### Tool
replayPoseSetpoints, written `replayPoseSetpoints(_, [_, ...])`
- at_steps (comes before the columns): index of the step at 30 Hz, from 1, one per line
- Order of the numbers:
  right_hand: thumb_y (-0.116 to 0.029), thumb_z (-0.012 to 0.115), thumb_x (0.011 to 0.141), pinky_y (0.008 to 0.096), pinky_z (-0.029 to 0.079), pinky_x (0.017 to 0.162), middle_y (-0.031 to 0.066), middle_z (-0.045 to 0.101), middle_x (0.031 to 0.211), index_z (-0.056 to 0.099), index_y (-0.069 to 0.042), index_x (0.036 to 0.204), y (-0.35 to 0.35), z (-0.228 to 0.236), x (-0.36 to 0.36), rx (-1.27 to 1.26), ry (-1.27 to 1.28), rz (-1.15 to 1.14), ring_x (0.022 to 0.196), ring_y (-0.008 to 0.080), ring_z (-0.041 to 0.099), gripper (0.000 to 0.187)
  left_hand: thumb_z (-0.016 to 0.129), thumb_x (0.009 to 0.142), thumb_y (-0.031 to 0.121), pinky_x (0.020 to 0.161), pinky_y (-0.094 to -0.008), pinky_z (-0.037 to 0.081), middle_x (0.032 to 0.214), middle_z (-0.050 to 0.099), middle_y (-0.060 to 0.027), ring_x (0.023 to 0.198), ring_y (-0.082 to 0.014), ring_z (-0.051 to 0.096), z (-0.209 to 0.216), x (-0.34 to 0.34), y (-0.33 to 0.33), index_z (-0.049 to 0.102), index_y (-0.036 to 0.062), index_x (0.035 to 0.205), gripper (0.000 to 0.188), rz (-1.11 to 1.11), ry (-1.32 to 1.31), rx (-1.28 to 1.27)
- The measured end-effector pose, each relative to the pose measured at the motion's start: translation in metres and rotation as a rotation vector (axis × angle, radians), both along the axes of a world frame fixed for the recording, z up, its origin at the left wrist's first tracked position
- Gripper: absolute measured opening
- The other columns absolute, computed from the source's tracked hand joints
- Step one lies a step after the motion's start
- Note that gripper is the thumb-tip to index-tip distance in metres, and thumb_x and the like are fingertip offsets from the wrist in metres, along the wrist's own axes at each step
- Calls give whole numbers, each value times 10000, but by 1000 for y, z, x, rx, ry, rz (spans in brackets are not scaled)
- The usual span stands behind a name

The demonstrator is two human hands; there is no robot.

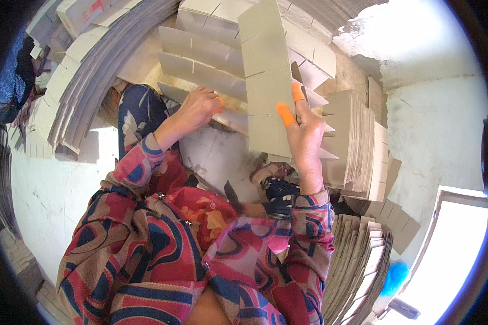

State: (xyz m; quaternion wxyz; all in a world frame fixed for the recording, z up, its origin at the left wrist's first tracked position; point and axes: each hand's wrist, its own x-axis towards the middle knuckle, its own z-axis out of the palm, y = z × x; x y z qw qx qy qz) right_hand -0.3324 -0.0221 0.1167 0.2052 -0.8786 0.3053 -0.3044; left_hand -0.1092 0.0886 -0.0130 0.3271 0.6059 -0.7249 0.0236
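Note:
My right hand (307, 127), with orange finger covers on thumb and finger, grips a long grey cardboard strip (265, 81) by its right edge. Short slits run in from one side of this strip, which stands tilted in front of me. Just left of it, my left hand (200, 105) is closed, an orange cover showing at its fingertip. Whatever its curled fingers hold is hidden. Beyond that hand, several slotted cardboard strips (200, 67) stand on edge in roughly parallel rows. Pointed ends of other cardboard pieces (328, 154) stick out behind my right hand.
Stacked slotted cardboard (87, 81) curves along the left. More cardboard stacks stand at the right (347, 135) and lower right (352, 265). A blue object (396, 279) lies near the bright opening (444, 254). My knee in dark patterned cloth (141, 114) is beside the left forearm.

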Motion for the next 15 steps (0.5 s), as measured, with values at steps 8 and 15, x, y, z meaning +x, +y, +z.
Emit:
replayPoseSetpoints(8, [-53,741,784,223,296,460,90,364,618,569,-6,1254,-1,6,12,9,12,-20,546,76,283,503,664,741,78,718,-371,445,765,637,-88,750,-272,578,3,-1,0,623,38,859,131,25,-4,20])
replayPoseSetpoints(15, [-36,702,806,274,391,515,151,490,689,555,3,1258,-3,-4,25,6,48,15,594,180,419,476,685,722,81,726,-372,448,727,615,-86,740,-270,574,4,-1,-4,632,39,849,144,14,10,17])
